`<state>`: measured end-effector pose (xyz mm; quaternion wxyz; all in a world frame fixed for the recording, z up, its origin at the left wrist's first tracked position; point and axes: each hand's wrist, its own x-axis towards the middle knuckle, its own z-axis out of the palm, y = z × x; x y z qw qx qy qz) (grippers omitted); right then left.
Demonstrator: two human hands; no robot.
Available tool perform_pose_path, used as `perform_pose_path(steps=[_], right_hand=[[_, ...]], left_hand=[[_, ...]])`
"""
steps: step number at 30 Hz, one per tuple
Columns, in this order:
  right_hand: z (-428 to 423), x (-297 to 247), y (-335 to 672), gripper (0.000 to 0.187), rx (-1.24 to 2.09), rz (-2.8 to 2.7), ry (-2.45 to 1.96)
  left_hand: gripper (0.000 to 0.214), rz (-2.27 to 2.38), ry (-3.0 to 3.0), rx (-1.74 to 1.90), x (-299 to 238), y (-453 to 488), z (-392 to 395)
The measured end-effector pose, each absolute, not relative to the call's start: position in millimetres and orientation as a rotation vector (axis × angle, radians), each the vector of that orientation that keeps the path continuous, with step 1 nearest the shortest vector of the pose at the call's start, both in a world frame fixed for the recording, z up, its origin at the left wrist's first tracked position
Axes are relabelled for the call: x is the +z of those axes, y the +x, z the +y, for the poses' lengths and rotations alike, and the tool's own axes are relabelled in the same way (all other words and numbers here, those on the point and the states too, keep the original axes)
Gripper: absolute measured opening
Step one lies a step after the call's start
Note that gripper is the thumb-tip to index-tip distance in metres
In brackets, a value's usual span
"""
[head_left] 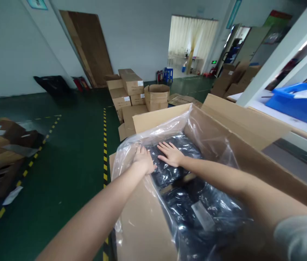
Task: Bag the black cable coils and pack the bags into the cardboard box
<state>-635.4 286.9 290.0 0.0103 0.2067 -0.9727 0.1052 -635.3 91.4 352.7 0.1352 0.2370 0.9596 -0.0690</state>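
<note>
A large open cardboard box stands in front of me, lined with a clear plastic bag. Inside lie dark items in shiny clear wrapping; what they are I cannot make out. My right hand rests flat on the far dark package, fingers spread. My left hand is at the box's left side, on the liner and the edge of that package, with its fingers stretched forward. A pale label-like strip lies on the nearer package.
Cardboard boxes are stacked beyond the box. At right, a white workbench carries a blue bin. Yellow-black floor tape runs along the left, and more cartons lie on a pallet at far left.
</note>
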Motion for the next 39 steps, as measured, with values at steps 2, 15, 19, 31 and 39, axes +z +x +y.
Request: perform_pose_path(steps=[2,15,19,31,39], right_hand=[[278,286,-637,0.069,0.344,-3.03,0.663],[213,286,-639,0.062,0.398,-2.979,0.829],[227,296,-628,0.066,0.387,-2.985,0.878],[271,294,-590,0.07,0.363,-2.999,1.054],[360,357,-513,0.051,0.138,-3.332,0.863]], left_hand=[[0.077,2.821,0.713,-0.173,350,-631,90],[0.061,3.036,0.378,0.381,335,-609,70],[0.064,2.974,0.356,0.451,337,-609,70],[0.074,2.907,0.328,0.474,332,-614,72],[0.082,2.911,0.363,0.463,334,-620,72]])
